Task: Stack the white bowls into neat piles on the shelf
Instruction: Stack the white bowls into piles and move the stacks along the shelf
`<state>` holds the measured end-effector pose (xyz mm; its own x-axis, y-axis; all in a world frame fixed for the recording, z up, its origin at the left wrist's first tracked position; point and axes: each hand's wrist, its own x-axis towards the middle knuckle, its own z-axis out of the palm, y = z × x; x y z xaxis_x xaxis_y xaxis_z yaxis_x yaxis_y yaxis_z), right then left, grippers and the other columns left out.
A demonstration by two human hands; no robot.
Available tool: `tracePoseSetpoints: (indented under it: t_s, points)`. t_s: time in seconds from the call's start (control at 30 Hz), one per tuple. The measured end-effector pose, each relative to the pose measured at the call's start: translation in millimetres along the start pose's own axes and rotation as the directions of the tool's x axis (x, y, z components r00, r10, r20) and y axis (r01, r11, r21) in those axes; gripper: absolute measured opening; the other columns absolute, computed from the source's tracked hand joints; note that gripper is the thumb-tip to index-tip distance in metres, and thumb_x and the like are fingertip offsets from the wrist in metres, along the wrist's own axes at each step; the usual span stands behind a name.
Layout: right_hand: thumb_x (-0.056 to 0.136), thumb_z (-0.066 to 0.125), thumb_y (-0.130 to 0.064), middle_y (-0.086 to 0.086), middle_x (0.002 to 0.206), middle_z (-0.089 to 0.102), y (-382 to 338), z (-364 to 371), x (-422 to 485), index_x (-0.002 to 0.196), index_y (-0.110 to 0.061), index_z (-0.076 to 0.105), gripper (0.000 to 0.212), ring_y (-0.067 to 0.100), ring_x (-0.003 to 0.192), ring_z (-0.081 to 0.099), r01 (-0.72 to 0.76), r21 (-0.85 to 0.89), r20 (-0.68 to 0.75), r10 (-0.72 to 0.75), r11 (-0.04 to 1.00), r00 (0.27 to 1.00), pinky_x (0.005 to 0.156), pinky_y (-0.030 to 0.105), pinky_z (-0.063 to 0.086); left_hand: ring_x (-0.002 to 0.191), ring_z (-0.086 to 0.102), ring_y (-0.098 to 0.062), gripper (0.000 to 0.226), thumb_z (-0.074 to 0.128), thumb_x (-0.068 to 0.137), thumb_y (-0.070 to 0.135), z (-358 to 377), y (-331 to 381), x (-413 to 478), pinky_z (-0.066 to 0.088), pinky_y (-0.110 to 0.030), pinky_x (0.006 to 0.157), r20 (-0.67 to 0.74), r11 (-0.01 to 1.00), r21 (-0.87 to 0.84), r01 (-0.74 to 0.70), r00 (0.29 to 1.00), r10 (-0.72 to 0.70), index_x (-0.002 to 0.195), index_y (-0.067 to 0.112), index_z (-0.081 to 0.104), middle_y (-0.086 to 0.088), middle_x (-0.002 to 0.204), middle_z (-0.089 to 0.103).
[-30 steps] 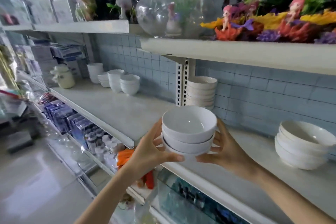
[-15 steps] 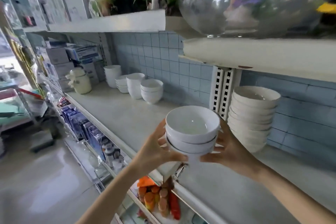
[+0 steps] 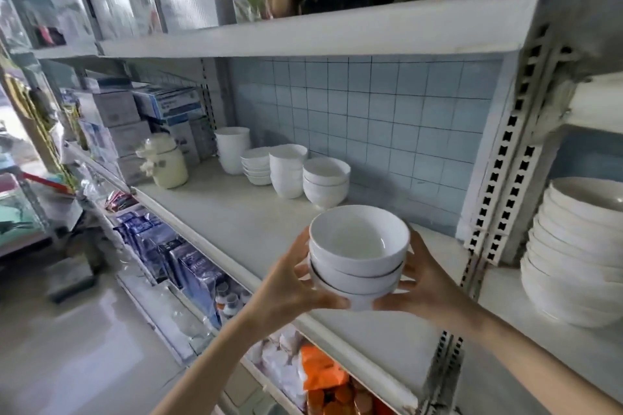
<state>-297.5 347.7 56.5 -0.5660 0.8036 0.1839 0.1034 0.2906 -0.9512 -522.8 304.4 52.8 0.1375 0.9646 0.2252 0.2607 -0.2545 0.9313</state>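
Head view: both hands carry a stack of 3 white bowls (image 3: 357, 259) above the front edge of the shelf (image 3: 236, 212), left of the slotted post (image 3: 502, 185). The left hand (image 3: 293, 286) and right hand (image 3: 418, 283) curl their fingers around its sides. Likely next: lower it level beside the piles (image 3: 325, 182) farther left of the post. Bowls glossy, nested evenly, rims aligned.

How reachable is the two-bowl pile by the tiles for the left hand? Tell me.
Probably not now: left hand and right hand both grip the carried bowls. The shelf before that pile looks open.
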Motion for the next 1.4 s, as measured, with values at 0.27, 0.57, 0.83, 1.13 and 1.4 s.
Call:
tracePoseSetpoints:
  t_s: [0.27,0.57,0.83,1.13,1.4]
  points:
    - [0.049,0.085,-0.012,-0.021,0.131,0.043,-9,83,66,0.128,-0.056,0.02,0.112,-0.01,0.108,0.055,-0.001,0.026,-0.129,0.004,1.0,0.992,0.074,0.018,0.053,0.118,0.056,-0.01,0.104,0.09,0.045,0.025,-104,-36,16,0.051,-0.032,0.094,0.061,0.998,-0.067,0.02,0.998,-0.016,0.137,0.027,0.04,0.011,0.131,0.057]
    - [0.041,0.09,-0.023,-0.024,0.117,0.058,-9,113,121,0.116,-0.064,0.038,0.1,0.001,0.111,0.056,-0.026,0.01,-0.335,0.028,1.0,0.942,0.079,0.022,0.054,0.114,0.06,-0.01,0.092,0.088,0.049,0.025,-170,-50,64,0.05,-0.032,0.095,0.201,0.995,-0.088,-0.039,0.978,0.056,0.132,0.027,0.047,0.014,0.124,0.061]
    - [0.034,0.093,-0.046,-0.011,0.129,0.05,-10,75,177,0.116,-0.062,0.038,0.1,0.003,0.109,0.058,-0.005,-0.066,-0.45,-0.025,0.998,0.893,0.076,0.019,0.053,0.112,0.06,-0.008,0.086,0.089,0.052,0.018,-178,-48,160,0.051,-0.026,0.092,0.314,0.992,-0.059,-0.109,0.941,0.122,0.126,0.035,0.048,0.017,0.119,0.063]
    - [0.055,0.085,-0.006,-0.008,0.119,0.057,-5,7,254,0.141,-0.036,0.021,0.111,0.005,0.101,0.064,-0.015,-0.118,-0.496,-0.046,0.993,0.867,0.075,0.022,0.055,0.094,0.058,0.013,0.079,0.09,0.057,0.014,-182,-43,280,0.044,-0.003,0.079,0.331,0.975,0.131,-0.177,0.935,0.125,0.122,0.029,0.047,0.028,0.105,0.058]
    - [0.054,0.084,-0.01,0.0,0.126,0.055,27,-22,300,0.136,-0.037,0.023,0.106,0.014,0.116,0.056,-0.078,-0.119,-0.53,0.003,0.99,0.848,0.092,0.028,0.052,0.118,0.055,-0.01,0.104,0.09,0.036,0.037,-180,-63,352,0.043,-0.03,0.103,0.429,0.954,0.276,-0.121,0.903,-0.01,0.128,0.021,0.043,0.01,0.124,0.059]
